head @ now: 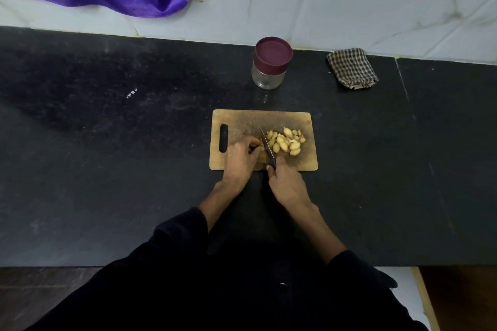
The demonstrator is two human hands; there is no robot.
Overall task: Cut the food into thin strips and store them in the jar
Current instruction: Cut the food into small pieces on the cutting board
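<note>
Pale food pieces (pixel 286 141) lie heaped toward the right side of the wooden cutting board (pixel 306 164), which sits on the dark counter (pixel 107 169) nearer its front edge than the jar. Near the board's front edge the right hand (pixel 286 183) grips the dark handle of a knife (pixel 266 146), blade angled away across the board, while the left hand (pixel 242 158) curls its fingers over a small piece just left of the blade. Toward the counter's back edge stands the glass jar (pixel 269 76), maroon lid on, with a checked cloth (pixel 352 67) to its right.

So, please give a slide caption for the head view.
Right hand slices food held by left hand on cutting board; jar closed.
</note>
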